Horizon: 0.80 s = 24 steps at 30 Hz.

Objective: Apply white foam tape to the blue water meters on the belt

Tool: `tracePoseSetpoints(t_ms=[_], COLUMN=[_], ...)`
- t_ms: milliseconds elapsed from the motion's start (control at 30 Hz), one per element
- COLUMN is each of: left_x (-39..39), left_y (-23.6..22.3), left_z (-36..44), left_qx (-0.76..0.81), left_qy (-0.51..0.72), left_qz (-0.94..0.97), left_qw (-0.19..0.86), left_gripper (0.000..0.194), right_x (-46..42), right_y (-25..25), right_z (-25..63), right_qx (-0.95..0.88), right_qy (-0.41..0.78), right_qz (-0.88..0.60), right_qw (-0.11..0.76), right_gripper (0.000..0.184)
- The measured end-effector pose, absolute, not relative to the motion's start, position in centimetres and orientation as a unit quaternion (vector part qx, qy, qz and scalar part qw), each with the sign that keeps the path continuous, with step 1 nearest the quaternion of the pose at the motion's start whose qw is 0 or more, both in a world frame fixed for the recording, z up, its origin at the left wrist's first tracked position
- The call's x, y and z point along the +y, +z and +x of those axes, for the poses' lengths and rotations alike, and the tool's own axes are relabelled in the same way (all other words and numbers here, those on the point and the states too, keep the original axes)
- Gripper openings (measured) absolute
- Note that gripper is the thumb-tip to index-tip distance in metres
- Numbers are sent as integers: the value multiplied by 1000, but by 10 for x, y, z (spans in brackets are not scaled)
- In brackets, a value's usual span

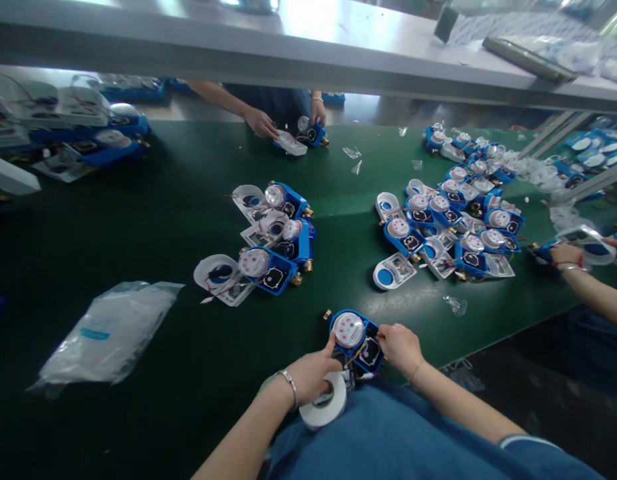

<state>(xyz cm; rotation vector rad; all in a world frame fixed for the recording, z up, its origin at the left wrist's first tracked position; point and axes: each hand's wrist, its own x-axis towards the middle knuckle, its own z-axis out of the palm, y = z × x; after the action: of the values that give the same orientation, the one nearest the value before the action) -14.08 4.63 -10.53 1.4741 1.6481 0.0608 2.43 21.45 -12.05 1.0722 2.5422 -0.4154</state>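
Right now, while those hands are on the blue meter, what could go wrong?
The thin wires on the blue meter might get snagged, because the left hand and right hand are so close. The white ring-shaped piece is right by the blue shirt, so it could get bumped.

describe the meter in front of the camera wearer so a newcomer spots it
On the dark green tabletop, go to the near side by the wearer's blue garment. Just beyond lies a blue plastic meter with a round white dial. Unlike the blue meters clustered farther back, it lies apart, closest to the garment.
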Motion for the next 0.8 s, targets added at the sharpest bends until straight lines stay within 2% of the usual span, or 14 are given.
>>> tracePoseSetpoints(t_ms=[200,267,333,500,667,800], left_x=[34,30,27,22,19,17], left_y=[-113,-117,-119,-123,-124,-126], left_z=[-134,-131,-129,-127,-126,-127], left_qx=[670,677,682,686,690,687], left_qy=[53,60,69,70,75,89], left_qz=[601,592,586,586,581,580], left_qw=[433,433,433,425,425,428], left_gripper=[40,41,42,42,41,39], right_x=[225,224,220,210,201,197], right_y=[-100,-102,-107,-117,-116,-120], right_z=[-5,-27,-48,-83,-87,-77], right_qx=[953,959,964,965,968,971], right_qy=[-181,-214,-222,-170,-159,-171], right_qz=[242,181,106,-24,-64,-76], right_qw=[26,41,96,198,182,148], right_gripper=[30,31,31,21,12,12])
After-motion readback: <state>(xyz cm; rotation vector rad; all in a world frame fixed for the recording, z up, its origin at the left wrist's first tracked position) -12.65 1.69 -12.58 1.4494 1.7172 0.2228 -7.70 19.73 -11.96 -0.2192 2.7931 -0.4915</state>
